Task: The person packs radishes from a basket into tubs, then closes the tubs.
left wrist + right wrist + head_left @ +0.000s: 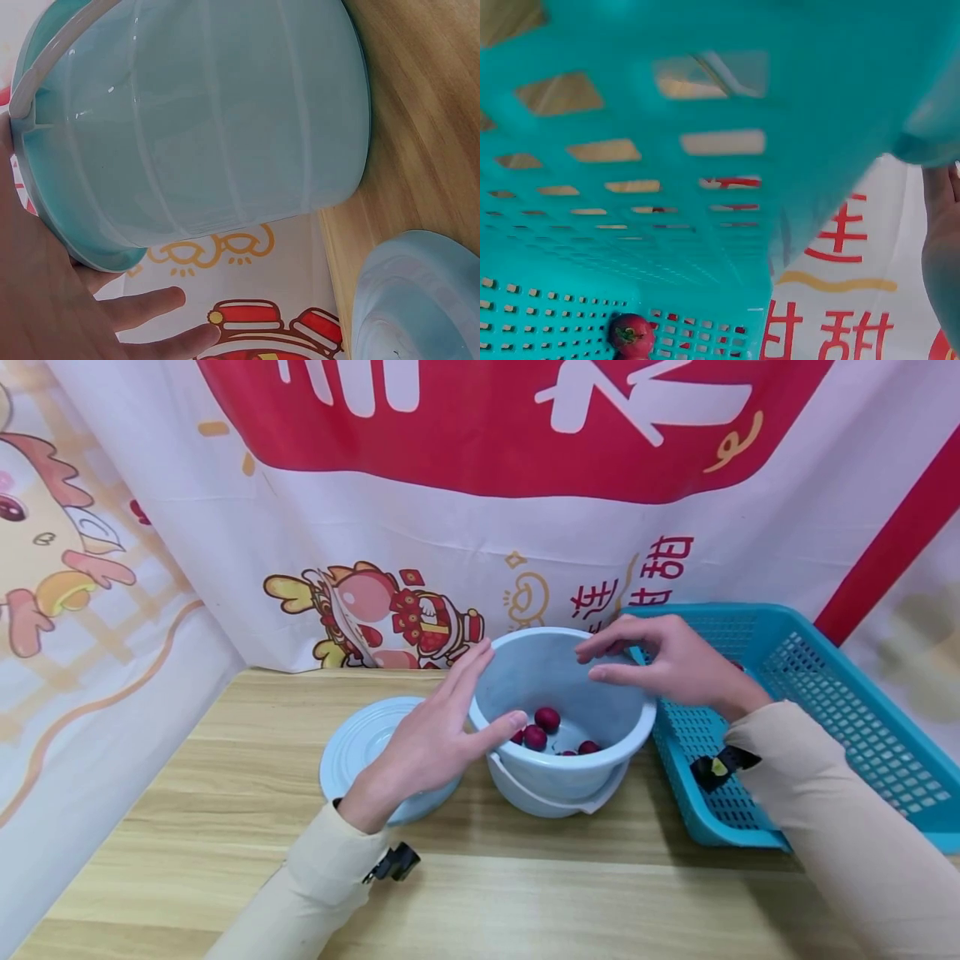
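A light blue bucket (525, 787) stands upright on the wooden table, its handle hanging down in front. Several dark red round fruits (547, 720) lie on its bottom. At the bucket's left rim is my left hand (427, 739), fingers extended and thumb over the opening; the left wrist view shows the hand (45, 300) beside the rim, and I cannot tell whether it touches. My right hand (671, 660) hovers over the right rim with loosely bent fingers and nothing visible between them. In the right wrist view, a red tomato (632, 335) with a green calyx sits inside the basket.
A round light blue lid (348, 756) lies on the table left of the bucket, partly under my left hand. Close to the bucket's right side stands a teal mesh basket (701, 827), beneath my right forearm. Behind hangs a printed white and red cloth (450, 527).
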Action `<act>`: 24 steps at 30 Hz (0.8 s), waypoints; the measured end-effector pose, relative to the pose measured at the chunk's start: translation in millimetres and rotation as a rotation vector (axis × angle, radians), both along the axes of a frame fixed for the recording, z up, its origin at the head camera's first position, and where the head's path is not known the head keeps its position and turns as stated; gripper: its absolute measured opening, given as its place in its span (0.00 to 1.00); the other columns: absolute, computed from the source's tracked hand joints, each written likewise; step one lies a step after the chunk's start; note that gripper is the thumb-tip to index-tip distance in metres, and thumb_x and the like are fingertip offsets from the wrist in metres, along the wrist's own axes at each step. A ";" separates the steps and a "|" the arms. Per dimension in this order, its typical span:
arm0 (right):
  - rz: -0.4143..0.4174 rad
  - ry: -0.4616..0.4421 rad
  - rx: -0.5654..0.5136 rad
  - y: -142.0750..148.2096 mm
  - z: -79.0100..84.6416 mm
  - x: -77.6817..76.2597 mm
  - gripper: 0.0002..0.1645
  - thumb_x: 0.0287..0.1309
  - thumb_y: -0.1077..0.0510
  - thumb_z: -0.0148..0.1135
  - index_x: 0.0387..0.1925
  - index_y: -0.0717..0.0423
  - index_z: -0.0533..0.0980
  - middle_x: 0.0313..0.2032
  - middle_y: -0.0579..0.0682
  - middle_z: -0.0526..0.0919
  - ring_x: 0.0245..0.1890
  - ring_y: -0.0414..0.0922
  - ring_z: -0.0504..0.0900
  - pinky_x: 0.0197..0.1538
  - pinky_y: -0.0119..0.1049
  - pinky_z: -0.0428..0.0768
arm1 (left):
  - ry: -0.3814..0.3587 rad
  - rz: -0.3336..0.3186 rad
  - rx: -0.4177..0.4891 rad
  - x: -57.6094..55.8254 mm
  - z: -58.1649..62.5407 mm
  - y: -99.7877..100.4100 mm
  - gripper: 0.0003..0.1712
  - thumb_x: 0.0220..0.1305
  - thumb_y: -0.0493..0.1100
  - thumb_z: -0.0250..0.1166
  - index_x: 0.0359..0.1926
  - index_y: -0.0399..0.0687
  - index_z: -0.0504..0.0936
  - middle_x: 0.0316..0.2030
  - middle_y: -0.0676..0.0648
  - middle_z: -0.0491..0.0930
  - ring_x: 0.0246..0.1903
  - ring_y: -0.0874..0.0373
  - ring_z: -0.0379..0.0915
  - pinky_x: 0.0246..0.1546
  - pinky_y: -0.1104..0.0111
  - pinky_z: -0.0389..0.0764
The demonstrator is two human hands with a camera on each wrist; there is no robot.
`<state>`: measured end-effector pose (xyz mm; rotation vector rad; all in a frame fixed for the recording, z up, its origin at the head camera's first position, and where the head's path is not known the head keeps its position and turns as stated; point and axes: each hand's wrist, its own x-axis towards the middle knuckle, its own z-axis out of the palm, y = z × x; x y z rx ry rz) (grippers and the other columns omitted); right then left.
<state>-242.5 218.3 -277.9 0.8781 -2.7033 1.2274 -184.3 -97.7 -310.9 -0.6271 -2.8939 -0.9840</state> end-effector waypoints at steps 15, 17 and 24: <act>-0.177 -0.015 -0.045 35.8 4.3 -12.6 0.27 0.63 0.49 0.77 0.63 0.43 0.83 0.58 0.44 0.88 0.51 0.40 0.88 0.45 0.31 0.89 | 0.009 0.001 -0.002 0.4 -0.6 1.5 0.55 0.68 0.82 0.50 0.86 0.72 0.42 0.86 0.66 0.37 0.83 0.48 0.53 0.71 0.32 0.70; -0.201 -0.015 -0.043 42.4 4.3 -15.0 0.27 0.63 0.49 0.76 0.64 0.42 0.83 0.57 0.42 0.87 0.52 0.39 0.86 0.46 0.29 0.88 | 0.008 0.001 -0.002 0.4 -0.8 1.7 0.55 0.68 0.82 0.50 0.86 0.72 0.42 0.86 0.66 0.37 0.83 0.48 0.53 0.71 0.32 0.70; -0.282 -0.049 -0.063 63.8 4.0 -24.1 0.32 0.63 0.45 0.75 0.68 0.42 0.80 0.59 0.38 0.86 0.58 0.41 0.82 0.47 0.28 0.87 | 0.013 0.007 -0.009 0.5 -0.9 1.6 0.55 0.68 0.82 0.50 0.86 0.73 0.41 0.85 0.68 0.36 0.83 0.48 0.53 0.70 0.32 0.70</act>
